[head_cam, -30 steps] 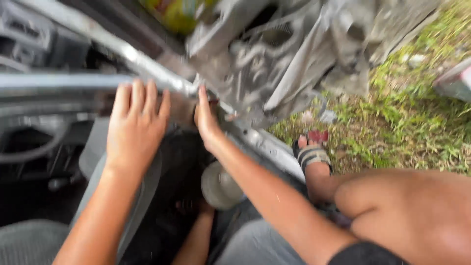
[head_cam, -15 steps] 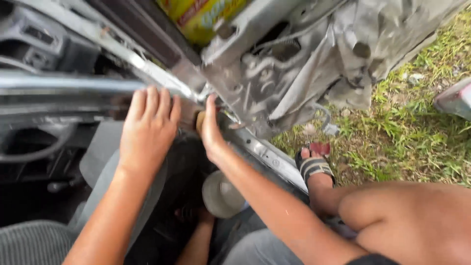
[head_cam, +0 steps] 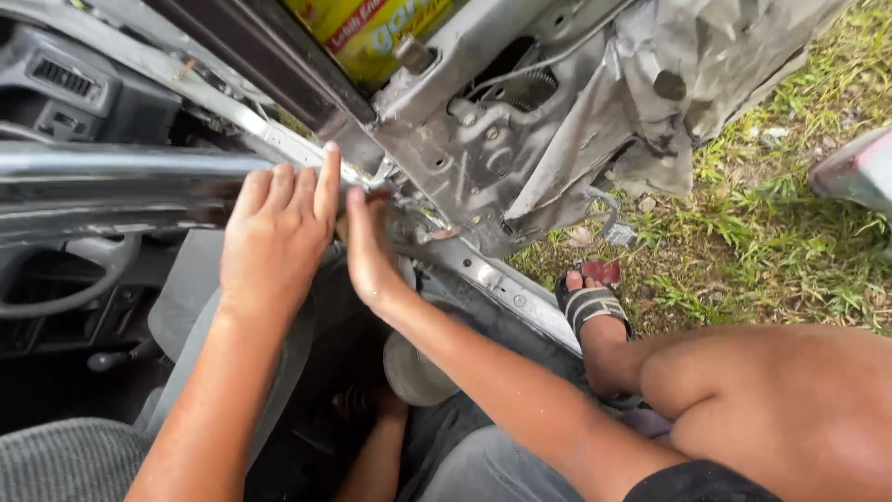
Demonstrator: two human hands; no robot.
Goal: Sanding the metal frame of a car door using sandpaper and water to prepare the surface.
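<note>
Left hand (head_cam: pixel 274 237) fingers (head_cam: pixel 327 181) straight and together, not gripping anything, palm pressed flat on the grey metal bar (head_cam: pixel 111 181) near its right end. Right hand (head_cam: pixel 370 251) just beside it, edge-on, fingers extended; fingertips sit at the door hinge bracket (head_cam: pixel 423 228), but cannot tell whether they pinch anything, since the palm side is hidden. The bracket lies directly ahead of and just right of the right fingertips, touching or nearly so; right hand is nearer to it than left. Bar's long axis runs left-right, ending under the left hand. Door sill (head_cam: pixel 506 288) runs diagonally from the bracket down to the right.

Both forearms reach up and forward from the bottom edge, left arm steeper, right arm slanting in from lower right, wrists roughly straight. Stripped car door (head_cam: pixel 520 139) with bare inner metal stands open above the hands. Sandalled foot (head_cam: pixel 590 302) rests on grass (head_cam: pixel 771 232) just outside the sill; a bare knee (head_cam: pixel 743 390) is at lower right. Dashboard (head_cam: pixel 65 84) at upper left.
</note>
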